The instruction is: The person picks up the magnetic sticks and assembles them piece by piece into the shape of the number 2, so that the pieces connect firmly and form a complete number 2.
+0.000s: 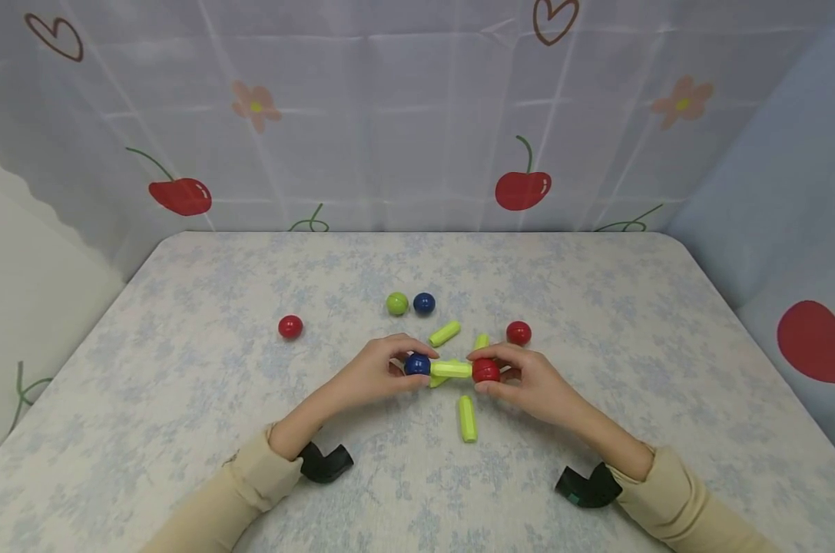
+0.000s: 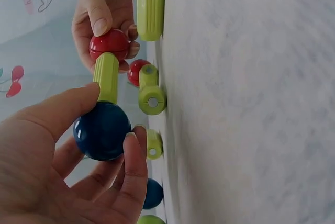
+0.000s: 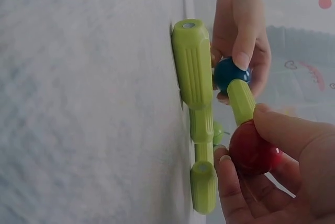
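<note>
My left hand [image 1: 382,370] grips a blue ball [image 2: 103,131] between thumb and fingers. Opposite it, my right hand [image 1: 531,382] holds a red ball [image 3: 255,148] the same way. A ridged yellow-green rod [image 1: 452,369] spans the two balls, touching the blue one at its left end and the red one at its right. In both wrist views this joined piece hangs off the table surface. Behind and partly under it lies another yellow-green rod [image 1: 438,380], mostly hidden in the head view. One more rod [image 1: 467,419] lies just in front of the hands.
Beyond the hands lie a green ball [image 1: 398,303], a second blue ball [image 1: 424,303] and a slanted rod [image 1: 445,333]. Loose red balls rest at left [image 1: 290,327] and right [image 1: 518,332]. A rod end [image 1: 482,340] shows behind the right hand. Curtains surround the table [image 1: 182,307].
</note>
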Demonstrator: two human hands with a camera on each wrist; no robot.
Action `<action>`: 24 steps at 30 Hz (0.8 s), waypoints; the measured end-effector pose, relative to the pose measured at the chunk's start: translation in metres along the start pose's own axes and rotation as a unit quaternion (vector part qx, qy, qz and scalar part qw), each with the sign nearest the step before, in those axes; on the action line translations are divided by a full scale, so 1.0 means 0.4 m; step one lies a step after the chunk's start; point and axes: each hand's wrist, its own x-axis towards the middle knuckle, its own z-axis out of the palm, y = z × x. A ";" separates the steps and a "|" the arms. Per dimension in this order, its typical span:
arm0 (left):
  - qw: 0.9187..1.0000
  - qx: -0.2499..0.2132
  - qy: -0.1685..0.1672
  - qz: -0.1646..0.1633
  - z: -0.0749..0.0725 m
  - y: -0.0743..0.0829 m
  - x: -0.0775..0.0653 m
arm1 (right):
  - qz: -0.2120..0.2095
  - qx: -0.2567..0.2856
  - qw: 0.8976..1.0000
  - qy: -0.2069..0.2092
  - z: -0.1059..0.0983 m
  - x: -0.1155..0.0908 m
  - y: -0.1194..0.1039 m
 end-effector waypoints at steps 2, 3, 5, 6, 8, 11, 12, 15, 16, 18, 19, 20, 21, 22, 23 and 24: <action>1.000 -0.001 0.001 0.007 0.005 0.001 0.005 | -0.002 0.002 1.000 0.002 0.001 0.000 -0.001; 1.000 -0.002 0.001 0.009 0.009 0.002 0.010 | -0.003 0.005 1.000 0.002 0.003 0.000 -0.002; 1.000 -0.002 -0.001 0.017 0.018 0.004 0.020 | -0.007 0.010 1.000 0.001 0.007 0.002 -0.005; 1.000 -0.002 -0.003 0.018 0.023 0.006 0.025 | -0.008 0.013 1.000 0.000 0.009 0.003 -0.007; 1.000 0.001 -0.004 0.015 0.031 0.009 0.034 | -0.009 0.018 1.000 -0.002 0.013 0.006 -0.011; 1.000 0.004 0.002 0.005 0.036 0.011 0.040 | 0.006 0.012 1.000 0.002 0.015 0.008 -0.016; 1.000 0.004 0.006 -0.001 0.035 0.012 0.040 | 0.016 0.006 1.000 0.005 0.014 0.008 -0.018; 1.000 0.009 0.021 -0.019 0.031 0.012 0.039 | 0.056 -0.025 0.998 0.019 0.010 0.003 -0.021; 0.999 0.012 0.026 -0.025 0.029 0.011 0.039 | 0.068 -0.035 0.997 0.017 0.009 0.001 -0.021; 0.999 0.015 0.033 -0.035 0.025 0.010 0.037 | 0.086 -0.057 0.995 0.006 0.009 -0.004 -0.022; 0.998 0.018 0.036 -0.038 0.023 0.008 0.037 | 0.088 -0.068 0.994 -0.002 0.011 -0.006 -0.022; 0.998 0.020 0.037 -0.041 0.022 0.006 0.037 | 0.086 -0.079 0.993 -0.014 0.015 -0.007 -0.023; 0.998 0.020 0.036 -0.044 0.021 0.003 0.037 | 0.083 -0.087 0.992 -0.027 0.019 -0.008 -0.024; 0.998 0.021 0.036 -0.045 0.020 0.001 0.037 | 0.079 -0.095 0.992 -0.039 0.025 -0.009 -0.027; 0.998 0.022 0.037 -0.045 0.019 -0.001 0.037 | 0.077 -0.107 0.990 -0.047 0.031 -0.009 -0.031; 0.998 0.022 0.038 -0.045 0.019 -0.003 0.038 | 0.076 -0.117 0.989 -0.054 0.038 -0.010 -0.036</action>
